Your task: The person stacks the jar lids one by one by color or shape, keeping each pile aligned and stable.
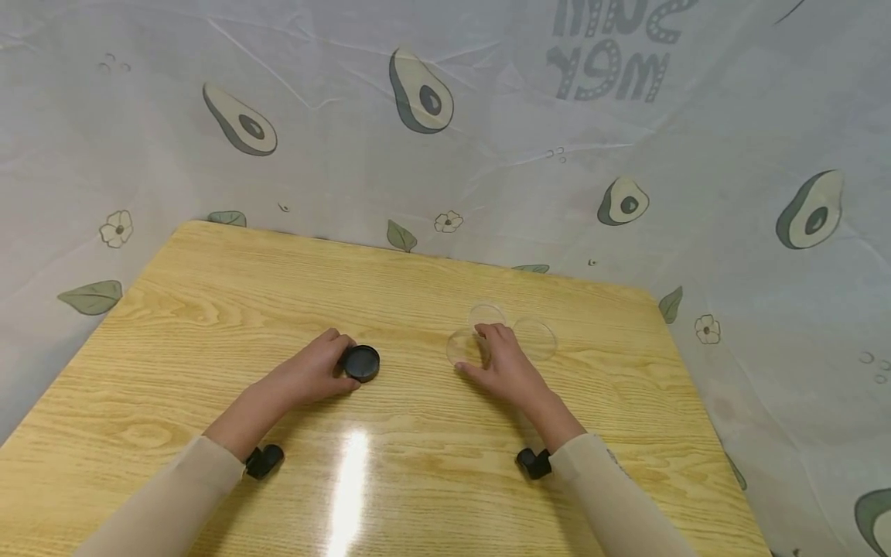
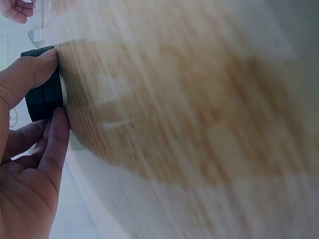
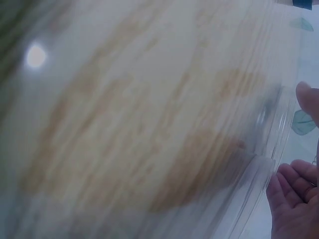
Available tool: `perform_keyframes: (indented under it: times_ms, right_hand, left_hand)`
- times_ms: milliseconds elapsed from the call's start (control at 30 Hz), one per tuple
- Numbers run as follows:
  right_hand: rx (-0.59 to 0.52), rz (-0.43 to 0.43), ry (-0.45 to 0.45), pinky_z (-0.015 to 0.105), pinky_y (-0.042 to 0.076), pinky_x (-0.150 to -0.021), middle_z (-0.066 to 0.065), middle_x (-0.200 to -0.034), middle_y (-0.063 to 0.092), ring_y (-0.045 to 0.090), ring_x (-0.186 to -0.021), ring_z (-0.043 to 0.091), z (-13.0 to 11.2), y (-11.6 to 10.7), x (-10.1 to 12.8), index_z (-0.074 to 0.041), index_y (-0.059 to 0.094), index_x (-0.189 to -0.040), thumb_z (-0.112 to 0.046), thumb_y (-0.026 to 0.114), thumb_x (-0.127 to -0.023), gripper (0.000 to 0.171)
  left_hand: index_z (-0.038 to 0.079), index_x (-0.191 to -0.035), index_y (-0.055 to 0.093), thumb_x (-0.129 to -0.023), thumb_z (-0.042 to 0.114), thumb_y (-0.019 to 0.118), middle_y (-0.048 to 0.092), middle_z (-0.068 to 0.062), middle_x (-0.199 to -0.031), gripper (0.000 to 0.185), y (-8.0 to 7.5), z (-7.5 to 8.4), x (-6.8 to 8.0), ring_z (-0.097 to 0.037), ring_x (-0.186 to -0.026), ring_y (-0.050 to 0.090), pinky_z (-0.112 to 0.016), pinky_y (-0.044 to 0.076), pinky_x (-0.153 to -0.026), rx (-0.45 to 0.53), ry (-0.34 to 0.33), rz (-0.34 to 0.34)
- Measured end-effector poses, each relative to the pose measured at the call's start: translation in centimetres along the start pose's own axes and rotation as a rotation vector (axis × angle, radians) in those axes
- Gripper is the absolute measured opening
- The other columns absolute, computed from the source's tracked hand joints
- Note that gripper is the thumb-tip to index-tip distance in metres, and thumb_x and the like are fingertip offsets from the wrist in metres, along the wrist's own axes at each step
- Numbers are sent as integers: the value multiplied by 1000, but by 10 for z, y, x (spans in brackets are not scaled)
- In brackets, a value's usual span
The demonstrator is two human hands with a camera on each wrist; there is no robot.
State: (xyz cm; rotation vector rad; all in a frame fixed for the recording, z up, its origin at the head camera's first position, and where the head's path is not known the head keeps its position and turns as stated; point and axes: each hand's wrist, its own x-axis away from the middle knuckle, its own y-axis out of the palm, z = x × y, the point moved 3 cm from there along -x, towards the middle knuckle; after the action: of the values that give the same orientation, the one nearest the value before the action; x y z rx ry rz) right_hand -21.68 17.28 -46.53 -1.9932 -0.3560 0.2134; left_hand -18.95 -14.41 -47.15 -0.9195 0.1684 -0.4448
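Observation:
My left hand (image 1: pixel 316 373) holds a low black round container (image 1: pixel 363 363) by its rim, on the left half of the wooden table. In the left wrist view the thumb and fingers pinch the black container (image 2: pixel 46 89) from opposite sides, its base at the wood. My right hand (image 1: pixel 503 367) is spread over the nearest left of three clear round dishes (image 1: pixel 455 348), thumb and fingertips by its edge. From the right wrist, the clear dishes (image 3: pixel 271 124) appear edge-on beside the thumb and loosely bent fingers; firm contact is not plain.
A second clear dish (image 1: pixel 487 311) lies behind the first, and a third clear dish (image 1: pixel 534 339) to its right. The wooden table (image 1: pixel 418 480) ends at a hanging printed cloth (image 1: pixel 334 155) along the back and sides. Bright glare lies on the front of the table.

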Motion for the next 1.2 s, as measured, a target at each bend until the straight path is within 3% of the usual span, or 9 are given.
perform_keyframes:
  times_ms: [633, 867, 1200]
  right_hand:
    - [-44, -45, 5, 44, 45, -99, 12, -134, 43, 48, -117, 25, 1, 3, -2, -6, 34, -145, -47, 71, -85, 82]
    - [-50, -65, 0, 46, 43, -104, 13, -138, 42, 46, -126, 26, 2, 5, -3, -6, 31, -148, -49, 70, -85, 85]
    - [-29, -47, -32, 44, 46, -100, 13, -133, 47, 50, -117, 25, 2, 5, -5, -2, 37, -145, -46, 70, -86, 81]
  left_hand:
    - [1, -114, 60, -79, 21, 81, 53, -9, -98, 46, 1, 0, 0, -16, -80, 46, -33, 43, -74, 6, 11, 11]
    - [0, -114, 59, -79, 21, 80, 54, -11, -101, 46, 0, 1, 0, -16, -82, 48, -34, 45, -75, 6, 9, 14]
    - [0, -114, 59, -79, 21, 80, 54, -12, -101, 46, 0, 3, 1, -17, -82, 48, -35, 45, -75, -8, 9, 13]
